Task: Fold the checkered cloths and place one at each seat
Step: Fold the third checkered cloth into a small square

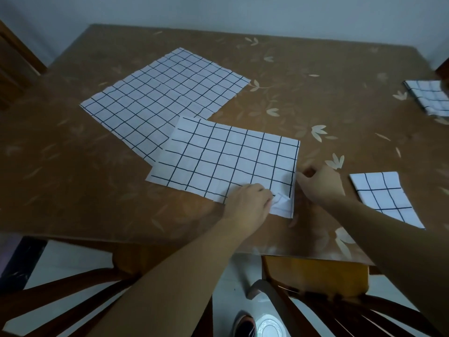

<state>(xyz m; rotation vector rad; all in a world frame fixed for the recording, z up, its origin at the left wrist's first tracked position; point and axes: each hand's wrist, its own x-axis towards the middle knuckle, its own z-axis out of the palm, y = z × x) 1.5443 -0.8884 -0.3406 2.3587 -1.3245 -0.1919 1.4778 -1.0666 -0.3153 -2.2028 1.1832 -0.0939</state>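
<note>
Brown leaf-print worktop (pixel 73 166) across most of the frame. Two dark wooden chairs (pixel 60 295) tucked in along the bottom edge, one lower left and one lower right.

Big cloth (pixel 160 98) next, white with a black grid, spread flat and a bit wrinkly in the upper left of centre, turned like a diamond. Lower corner tucked under the next one.

Mid cloth (pixel 218 161) dead centre, same grid, looks folded once, lying flat and overlapping the big cloth's lower corner. Bottom right corner lifted and scrunched up.

Right cloth (pixel 384 198) at the right edge, lower down, folded small and lying flat, well apart from the mid cloth. Far cloth (pixel 430 98) also folded, way over at the upper right edge, partly cut off by the frame.

Left hand (pixel 247 203) down on the mid cloth's bottom right corner, fingers curled and pinching that scrunched bit. Right hand (pixel 320 186) just beside it at the same cloth's right edge, fingers curled in, looks like a pinch on the edge, though kinda blurry there.
</note>
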